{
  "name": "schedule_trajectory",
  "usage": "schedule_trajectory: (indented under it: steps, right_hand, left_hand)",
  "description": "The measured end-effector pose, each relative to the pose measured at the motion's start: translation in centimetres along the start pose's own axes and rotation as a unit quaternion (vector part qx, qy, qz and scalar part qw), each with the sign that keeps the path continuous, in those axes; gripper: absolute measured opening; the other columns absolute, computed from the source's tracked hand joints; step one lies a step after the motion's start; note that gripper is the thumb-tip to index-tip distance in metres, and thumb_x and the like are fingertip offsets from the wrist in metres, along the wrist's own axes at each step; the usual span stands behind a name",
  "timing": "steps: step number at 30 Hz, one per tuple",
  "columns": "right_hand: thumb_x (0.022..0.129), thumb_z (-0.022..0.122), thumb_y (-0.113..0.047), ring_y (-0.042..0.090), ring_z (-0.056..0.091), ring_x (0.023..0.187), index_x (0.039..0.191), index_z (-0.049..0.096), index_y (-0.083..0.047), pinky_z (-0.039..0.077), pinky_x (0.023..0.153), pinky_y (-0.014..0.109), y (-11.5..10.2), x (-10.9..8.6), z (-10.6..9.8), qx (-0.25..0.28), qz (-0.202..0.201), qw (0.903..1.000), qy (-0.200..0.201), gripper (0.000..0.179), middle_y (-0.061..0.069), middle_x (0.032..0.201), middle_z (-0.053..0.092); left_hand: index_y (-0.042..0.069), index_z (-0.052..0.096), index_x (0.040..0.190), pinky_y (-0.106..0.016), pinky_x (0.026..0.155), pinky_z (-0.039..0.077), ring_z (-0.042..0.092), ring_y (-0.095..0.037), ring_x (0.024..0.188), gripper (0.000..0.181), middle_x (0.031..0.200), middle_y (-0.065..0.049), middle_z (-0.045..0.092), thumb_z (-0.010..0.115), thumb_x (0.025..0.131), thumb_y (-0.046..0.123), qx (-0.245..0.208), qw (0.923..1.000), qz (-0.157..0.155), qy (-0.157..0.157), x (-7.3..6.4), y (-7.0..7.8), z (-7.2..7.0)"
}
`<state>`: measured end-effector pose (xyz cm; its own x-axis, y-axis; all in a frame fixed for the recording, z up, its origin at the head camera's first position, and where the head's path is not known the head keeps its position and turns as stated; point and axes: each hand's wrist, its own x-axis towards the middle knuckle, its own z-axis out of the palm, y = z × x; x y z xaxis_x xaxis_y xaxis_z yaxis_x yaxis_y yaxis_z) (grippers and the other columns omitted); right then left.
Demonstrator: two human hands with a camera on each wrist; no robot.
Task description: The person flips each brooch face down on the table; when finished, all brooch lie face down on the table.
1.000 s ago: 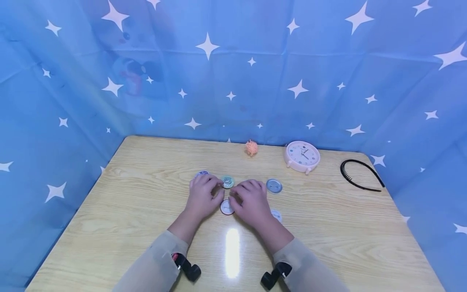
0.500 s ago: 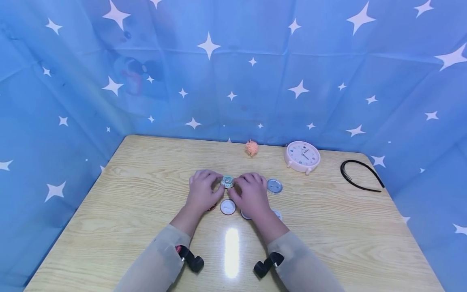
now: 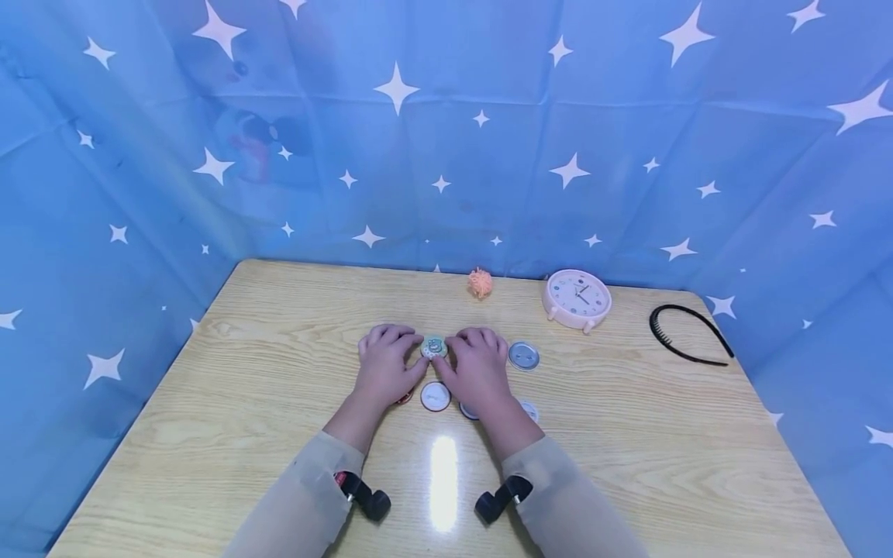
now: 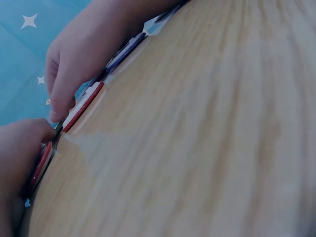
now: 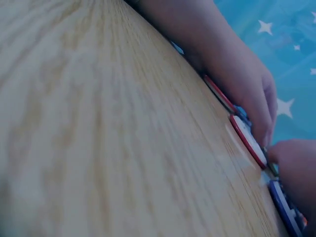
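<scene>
Star-printed blue cloth (image 3: 488, 163) hangs behind a wood-grained table (image 3: 642, 442) showing a bright streak (image 3: 443, 482), probably reflected light.

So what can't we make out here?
Head: most of the red-rimmed round badge, covered by the left hand.
Head: part of the blue-rimmed round badge, covered by the right hand and wrist.
Head: exact print on the green round badge, too small.
Head: rest of the beige left sleeve, cut by the bottom edge.
</scene>
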<state>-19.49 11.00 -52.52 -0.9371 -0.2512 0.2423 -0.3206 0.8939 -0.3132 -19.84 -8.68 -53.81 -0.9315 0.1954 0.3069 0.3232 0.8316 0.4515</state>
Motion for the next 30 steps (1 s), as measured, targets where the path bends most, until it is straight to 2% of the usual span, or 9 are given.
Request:
schedule_trajectory:
  steps: [5,11,18,25,30]
  right_hand:
    - [0.102,0.071,-0.044,0.034,0.046,0.131,0.131,0.075,-0.012,0.031,0.108,0.059,-0.14,-0.12,-0.07,0.014,0.0,0.9999,-0.002,0.044,0.01,0.133,0.065]
    - [0.1,0.074,-0.04,0.032,0.045,0.133,0.131,0.074,-0.011,0.028,0.112,0.058,-0.21,-0.12,0.09,0.054,0.012,0.9984,-0.007,0.043,0.008,0.134,0.065]
    - [0.098,0.078,-0.036,0.032,0.046,0.132,0.131,0.074,-0.012,0.029,0.111,0.058,-0.18,-0.06,0.05,0.078,0.011,0.9969,0.005,0.041,0.008,0.133,0.066]
    - [0.097,0.079,-0.035,0.033,0.047,0.131,0.133,0.072,-0.013,0.03,0.111,0.056,-0.16,-0.12,0.02,0.088,0.009,0.996,0.012,0.042,0.008,0.127,0.068]
    - [0.097,0.08,-0.032,0.029,0.051,0.125,0.13,0.072,-0.013,0.03,0.111,0.055,-0.17,-0.06,0.13,0.1,0.009,0.9949,0.012,0.04,0.002,0.113,0.072]
  left_hand:
    - [0.014,0.078,0.127,-0.058,0.107,0.032,0.047,-0.035,0.136,0.039,0.138,-0.005,0.068,0.077,0.096,0.039,-0.005,1.0,-0.008,-0.001,-0.09,0.04,-0.02]
    - [0.017,0.079,0.124,-0.056,0.107,0.033,0.049,-0.033,0.136,0.036,0.136,-0.002,0.07,0.081,0.095,0.037,-0.015,0.9996,-0.022,0.008,-0.11,0.09,0.03]
    - [0.016,0.079,0.123,-0.058,0.108,0.031,0.048,-0.035,0.135,0.035,0.134,-0.006,0.07,0.082,0.093,0.035,-0.027,0.9992,-0.024,0.018,-0.24,0.23,-0.1]
    - [0.017,0.079,0.123,-0.058,0.109,0.03,0.05,-0.034,0.132,0.033,0.122,-0.003,0.075,0.084,0.094,0.031,-0.043,0.9985,-0.028,0.021,-0.23,0.13,-0.12]
    - [0.017,0.079,0.121,-0.057,0.108,0.03,0.054,-0.032,0.127,0.032,0.107,0.002,0.077,0.086,0.091,0.026,-0.061,0.9973,-0.023,0.034,-0.2,0.04,-0.03]
